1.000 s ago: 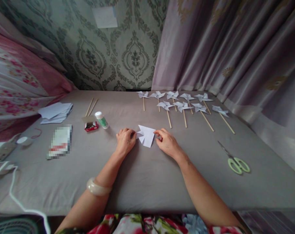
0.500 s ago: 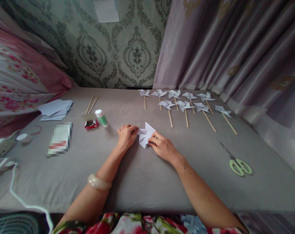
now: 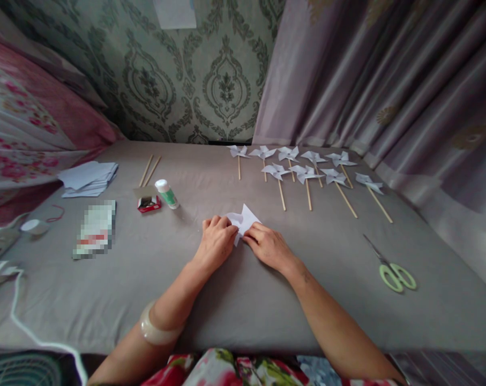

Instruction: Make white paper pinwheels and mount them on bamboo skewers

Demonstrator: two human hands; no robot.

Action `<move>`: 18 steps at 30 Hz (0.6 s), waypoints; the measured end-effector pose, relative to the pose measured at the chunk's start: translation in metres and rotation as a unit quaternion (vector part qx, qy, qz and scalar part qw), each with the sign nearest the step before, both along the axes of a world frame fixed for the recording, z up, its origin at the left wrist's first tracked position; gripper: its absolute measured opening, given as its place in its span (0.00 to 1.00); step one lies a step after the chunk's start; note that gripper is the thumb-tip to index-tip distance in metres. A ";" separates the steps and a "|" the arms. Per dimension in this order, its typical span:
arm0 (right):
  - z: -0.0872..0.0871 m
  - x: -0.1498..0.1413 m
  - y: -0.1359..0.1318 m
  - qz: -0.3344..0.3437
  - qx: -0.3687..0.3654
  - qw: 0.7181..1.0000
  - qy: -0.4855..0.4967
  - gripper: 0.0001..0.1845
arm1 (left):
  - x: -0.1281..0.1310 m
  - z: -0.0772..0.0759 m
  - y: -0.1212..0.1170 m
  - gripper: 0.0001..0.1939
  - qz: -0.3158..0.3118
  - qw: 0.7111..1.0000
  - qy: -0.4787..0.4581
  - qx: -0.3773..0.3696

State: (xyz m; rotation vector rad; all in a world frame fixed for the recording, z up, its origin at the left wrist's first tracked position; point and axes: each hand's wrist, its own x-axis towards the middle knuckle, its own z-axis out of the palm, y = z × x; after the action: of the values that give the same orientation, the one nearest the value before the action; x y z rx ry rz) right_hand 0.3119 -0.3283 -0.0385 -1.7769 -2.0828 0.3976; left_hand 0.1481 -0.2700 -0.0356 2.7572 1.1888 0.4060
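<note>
A white paper pinwheel [image 3: 247, 217] without a stick is between my two hands, over the middle of the table. My left hand [image 3: 217, 236] is closed on its left side, fingers pressing a paper flap toward the centre and hiding part of it. On the lower right edge, my right hand [image 3: 269, 244] pinches the paper between thumb and fingers. One pointed corner stands up at the top, and another tip shows below the fingers.
Finished pinwheels on sticks [image 3: 307, 174] lie at the back right. Green-handled scissors [image 3: 391, 271] rest at the right. Leftward are a glue bottle [image 3: 167, 194], a small red box [image 3: 149, 203], two sticks [image 3: 150, 170], stacked paper [image 3: 88, 178], a pouch [image 3: 95, 230] and a power strip [image 3: 1, 241].
My left hand has moved right and slightly down, bringing the left paper flap in toward the centre. My right hand has stayed nearly in place, still pinching the paper.
</note>
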 end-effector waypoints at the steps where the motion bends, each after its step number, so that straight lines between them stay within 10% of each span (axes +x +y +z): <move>1: 0.001 0.000 0.000 -0.005 -0.003 1.000 0.004 0.12 | 0.000 -0.001 0.000 0.13 -0.006 1.000 0.009 0.002; 18: -0.011 -0.010 0.009 -0.141 0.005 0.977 0.159 0.06 | 0.002 0.003 -0.006 0.12 -0.027 0.998 0.063 0.016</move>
State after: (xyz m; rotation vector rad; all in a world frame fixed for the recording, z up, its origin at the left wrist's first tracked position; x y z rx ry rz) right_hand 0.3018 -0.3194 -0.0500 -1.8303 -1.5882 0.5458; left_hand 0.1497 -0.2762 -0.0321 2.8729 1.1400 0.2510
